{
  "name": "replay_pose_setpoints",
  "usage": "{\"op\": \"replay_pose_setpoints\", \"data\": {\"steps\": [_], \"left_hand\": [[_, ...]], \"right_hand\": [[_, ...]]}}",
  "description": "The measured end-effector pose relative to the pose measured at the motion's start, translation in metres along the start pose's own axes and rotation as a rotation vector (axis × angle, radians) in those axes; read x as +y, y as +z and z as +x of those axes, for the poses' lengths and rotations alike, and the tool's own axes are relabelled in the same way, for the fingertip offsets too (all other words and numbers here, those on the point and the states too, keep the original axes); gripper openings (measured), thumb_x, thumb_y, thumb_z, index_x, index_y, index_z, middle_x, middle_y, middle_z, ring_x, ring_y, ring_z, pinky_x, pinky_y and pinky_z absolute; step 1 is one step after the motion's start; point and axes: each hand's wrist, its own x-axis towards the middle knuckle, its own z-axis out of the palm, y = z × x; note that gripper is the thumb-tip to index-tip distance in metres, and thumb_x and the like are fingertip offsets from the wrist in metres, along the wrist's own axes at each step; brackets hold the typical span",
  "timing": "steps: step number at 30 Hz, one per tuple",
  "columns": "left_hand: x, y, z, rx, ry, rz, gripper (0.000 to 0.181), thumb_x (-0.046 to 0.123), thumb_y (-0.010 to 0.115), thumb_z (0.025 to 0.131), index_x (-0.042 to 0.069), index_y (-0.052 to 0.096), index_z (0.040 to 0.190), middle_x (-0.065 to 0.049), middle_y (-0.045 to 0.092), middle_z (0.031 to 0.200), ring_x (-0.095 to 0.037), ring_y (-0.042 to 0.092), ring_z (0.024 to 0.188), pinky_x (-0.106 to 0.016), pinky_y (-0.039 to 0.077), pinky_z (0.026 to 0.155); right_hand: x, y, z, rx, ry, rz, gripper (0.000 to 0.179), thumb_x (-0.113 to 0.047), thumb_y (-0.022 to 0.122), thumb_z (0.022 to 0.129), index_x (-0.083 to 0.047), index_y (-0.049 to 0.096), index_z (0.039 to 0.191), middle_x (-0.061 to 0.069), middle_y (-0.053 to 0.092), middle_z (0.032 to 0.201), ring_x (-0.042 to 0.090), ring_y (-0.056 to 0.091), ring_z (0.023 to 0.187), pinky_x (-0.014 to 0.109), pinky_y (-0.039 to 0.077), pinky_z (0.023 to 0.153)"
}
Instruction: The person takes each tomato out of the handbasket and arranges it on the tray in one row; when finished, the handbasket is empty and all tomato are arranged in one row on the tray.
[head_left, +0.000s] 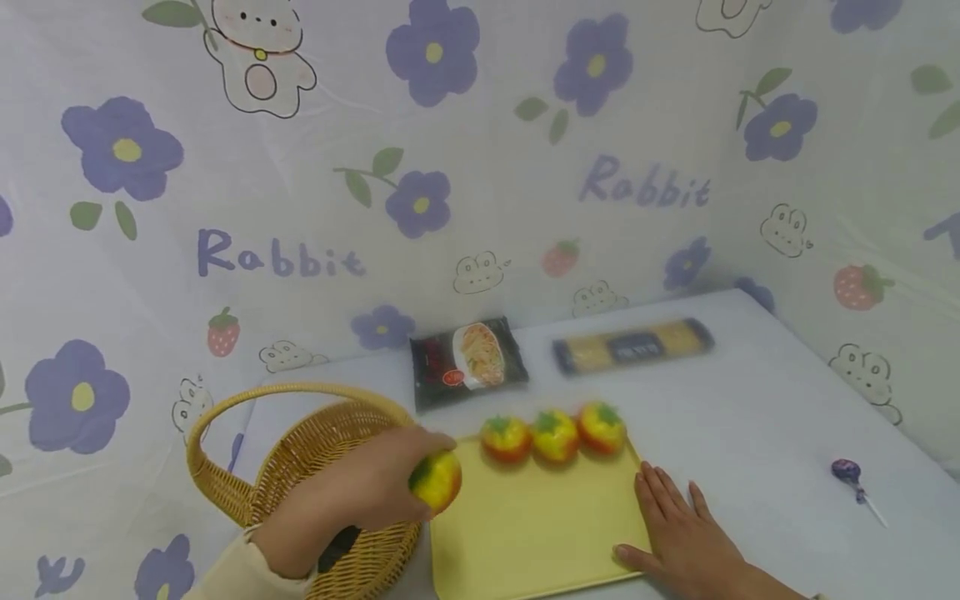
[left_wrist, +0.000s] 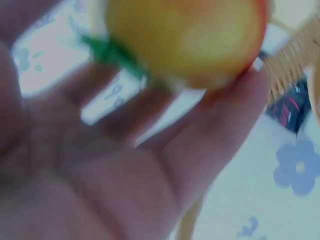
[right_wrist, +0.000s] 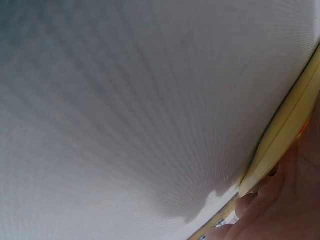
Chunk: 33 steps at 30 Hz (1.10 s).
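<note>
My left hand (head_left: 367, 483) holds a red-and-yellow tomato (head_left: 442, 482) with a green leafy top, at the right rim of the wicker basket (head_left: 375, 554) and over the left edge of the yellow tray (head_left: 532, 525). In the left wrist view, fingers curve round the tomato (left_wrist: 190, 40). Three similar tomatoes stand in a row along the tray's far edge: left (head_left: 506, 440), middle (head_left: 555, 437) and right (head_left: 601, 428). My right hand (head_left: 678, 533) rests with straight fingers on the tray's right edge; in the right wrist view it lies against the tray's rim (right_wrist: 280, 135).
Behind the tray lie a black food packet (head_left: 469, 363) and, farther right, a long pack of noodles (head_left: 634, 346). A lollipop (head_left: 847, 473) is on the white table at the right. The basket's tall handle (head_left: 300, 388) arches up at the left. Printed cloth hangs behind.
</note>
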Motion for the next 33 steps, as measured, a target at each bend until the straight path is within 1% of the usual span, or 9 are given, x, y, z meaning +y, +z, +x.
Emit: {"op": "replay_pose_setpoints", "data": {"steps": [2, 5, 7, 10, 14, 19, 21, 30, 33], "left_hand": [[0.005, 0.010, 0.018, 0.068, 0.009, -0.008, 0.065, 0.007, 0.081, 0.071, 0.006, 0.056, 0.131, -0.013, 0.060, 0.124, -0.029, 0.056, 0.111, -0.046, 0.045, 0.096], [0.002, 0.031, 0.046, 0.149, -0.005, 0.036, 0.067, 0.006, 0.079, 0.074, 0.002, 0.052, 0.134, -0.020, 0.057, 0.126, -0.035, 0.055, 0.116, -0.048, 0.044, 0.099], [-0.003, 0.046, 0.062, 0.191, -0.016, 0.084, 0.062, 0.004, 0.076, 0.077, 0.001, 0.051, 0.134, -0.023, 0.057, 0.121, -0.037, 0.057, 0.109, -0.047, 0.047, 0.095], [-0.010, 0.063, 0.077, 0.231, -0.054, 0.154, 0.050, -0.001, 0.069, 0.078, 0.000, 0.054, 0.125, -0.024, 0.058, 0.110, -0.041, 0.059, 0.099, -0.050, 0.050, 0.088], [-0.014, 0.076, 0.088, 0.250, -0.139, 0.187, 0.031, -0.004, 0.064, 0.080, 0.001, 0.058, 0.110, -0.022, 0.058, 0.100, -0.043, 0.059, 0.091, -0.053, 0.050, 0.081], [-0.018, 0.089, 0.098, 0.228, -0.252, 0.200, 0.018, 0.001, 0.059, 0.085, 0.001, 0.059, 0.104, -0.022, 0.058, 0.100, -0.043, 0.059, 0.090, -0.055, 0.047, 0.080], [-0.020, 0.094, 0.101, 0.224, -0.281, 0.198, 0.015, 0.001, 0.055, 0.089, 0.001, 0.060, 0.103, -0.023, 0.058, 0.099, -0.044, 0.058, 0.090, -0.056, 0.046, 0.081], [-0.036, 0.108, 0.114, 0.252, -0.337, 0.193, 0.015, 0.000, 0.050, 0.091, 0.002, 0.061, 0.100, -0.022, 0.059, 0.097, -0.042, 0.059, 0.085, -0.055, 0.046, 0.079], [-0.040, 0.111, 0.116, 0.252, -0.337, 0.189, 0.014, 0.000, 0.051, 0.090, 0.002, 0.061, 0.100, -0.021, 0.059, 0.098, -0.042, 0.059, 0.087, -0.057, 0.046, 0.080]], "right_hand": [[-0.001, -0.001, 0.001, 0.010, -0.003, -0.009, 0.095, -0.066, 0.052, 0.086, 0.004, 0.030, 0.147, 0.020, 0.021, 0.157, 0.041, 0.021, 0.144, 0.069, 0.015, 0.107], [-0.004, -0.001, 0.001, 0.019, -0.003, -0.024, 0.095, -0.066, 0.052, 0.086, 0.004, 0.031, 0.147, 0.020, 0.022, 0.157, 0.041, 0.023, 0.143, 0.069, 0.016, 0.107], [-0.006, -0.001, 0.000, 0.016, -0.002, -0.023, 0.095, -0.066, 0.052, 0.086, 0.004, 0.031, 0.147, 0.021, 0.022, 0.157, 0.041, 0.023, 0.143, 0.069, 0.015, 0.107], [-0.009, 0.000, 0.000, 0.009, -0.002, -0.022, 0.095, -0.065, 0.052, 0.086, 0.003, 0.030, 0.147, 0.020, 0.021, 0.157, 0.040, 0.022, 0.144, 0.068, 0.015, 0.108], [-0.010, -0.001, -0.001, 0.019, -0.008, -0.038, 0.094, -0.066, 0.051, 0.086, 0.003, 0.031, 0.147, 0.020, 0.022, 0.157, 0.040, 0.022, 0.144, 0.068, 0.016, 0.108], [-0.013, -0.001, -0.002, 0.018, -0.010, -0.043, 0.094, -0.067, 0.050, 0.086, 0.003, 0.031, 0.147, 0.020, 0.021, 0.157, 0.039, 0.022, 0.144, 0.067, 0.016, 0.108], [-0.015, -0.001, -0.003, 0.014, -0.013, -0.040, 0.095, -0.067, 0.050, 0.086, 0.003, 0.031, 0.147, 0.020, 0.021, 0.157, 0.039, 0.022, 0.144, 0.067, 0.016, 0.108], [-0.019, -0.003, -0.003, 0.015, -0.020, -0.043, 0.094, -0.067, 0.049, 0.087, 0.002, 0.030, 0.148, 0.019, 0.020, 0.158, 0.038, 0.021, 0.145, 0.067, 0.016, 0.108], [-0.019, -0.003, -0.003, 0.014, -0.019, -0.053, 0.094, -0.068, 0.048, 0.087, 0.002, 0.031, 0.148, 0.019, 0.020, 0.158, 0.038, 0.022, 0.144, 0.067, 0.017, 0.108]]}}
